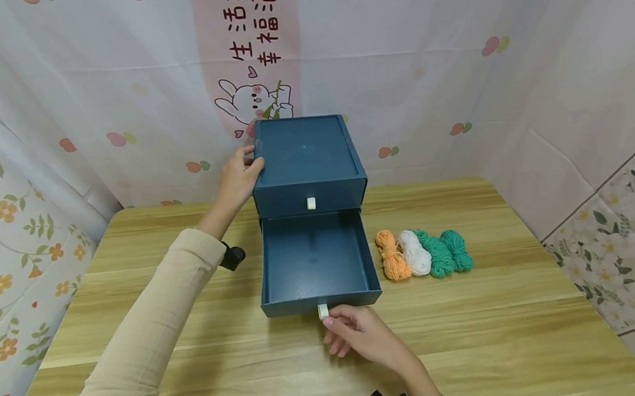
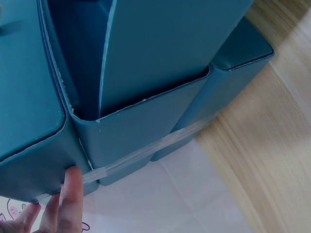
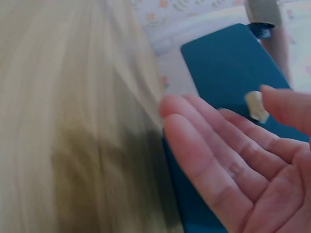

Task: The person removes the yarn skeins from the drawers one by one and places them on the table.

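A dark blue drawer cabinet [image 1: 306,151] stands toward the back of the table. Its middle drawer [image 1: 314,255] is pulled out and holds nothing, while the drawer above is closed. My left hand [image 1: 240,178] rests against the cabinet's upper left side. In the left wrist view its fingertips [image 2: 73,182] touch the side wall near clear tape [image 2: 146,149] around the stacked units. At the pulled-out drawer's white pull tab [image 1: 322,311] is my right hand [image 1: 360,333]. The right wrist view shows its fingers extended, with the thumb tip beside the tab [image 3: 256,106]; contact is unclear.
To the right of the drawer lie bundles of yarn: orange [image 1: 392,256], white [image 1: 415,253] and green [image 1: 443,253]. The wooden table [image 1: 507,320] extends around the cabinet. A patterned curtain [image 1: 410,87] hangs close behind it.
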Demonstrator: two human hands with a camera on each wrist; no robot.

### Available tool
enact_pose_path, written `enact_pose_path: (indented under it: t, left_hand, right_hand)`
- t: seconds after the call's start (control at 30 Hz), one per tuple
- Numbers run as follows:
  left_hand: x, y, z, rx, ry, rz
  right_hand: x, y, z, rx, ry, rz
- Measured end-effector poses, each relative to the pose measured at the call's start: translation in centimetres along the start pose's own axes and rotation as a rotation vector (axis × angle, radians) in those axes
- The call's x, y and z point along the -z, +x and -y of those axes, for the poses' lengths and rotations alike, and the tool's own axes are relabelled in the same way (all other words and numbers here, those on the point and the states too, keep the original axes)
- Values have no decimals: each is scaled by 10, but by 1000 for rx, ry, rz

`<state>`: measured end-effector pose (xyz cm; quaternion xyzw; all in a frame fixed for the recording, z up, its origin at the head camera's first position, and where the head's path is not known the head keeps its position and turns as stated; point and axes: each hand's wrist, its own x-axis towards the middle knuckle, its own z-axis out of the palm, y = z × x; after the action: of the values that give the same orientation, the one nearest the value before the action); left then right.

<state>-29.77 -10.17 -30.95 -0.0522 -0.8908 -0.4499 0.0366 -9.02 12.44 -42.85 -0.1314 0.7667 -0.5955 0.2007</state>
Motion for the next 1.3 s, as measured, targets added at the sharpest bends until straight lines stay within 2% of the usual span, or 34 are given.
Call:
enact_pose_path:
  t: [0.2, 0.4, 1.07, 1.3]
  left_hand:
    - [0, 0, 0, -6, -3, -2]
    - [-1, 0, 1, -10, -6, -2]
    - [0, -1, -1, 1, -8, 3]
    - [0, -1, 0, 1, -19, 5]
  right_hand:
    - [-9, 2, -3, 26, 14, -86]
    - [-15, 2, -4, 38, 17, -121]
    - [-16, 9, 1, 36, -3, -134]
    - [-13, 12, 10, 54, -31, -149]
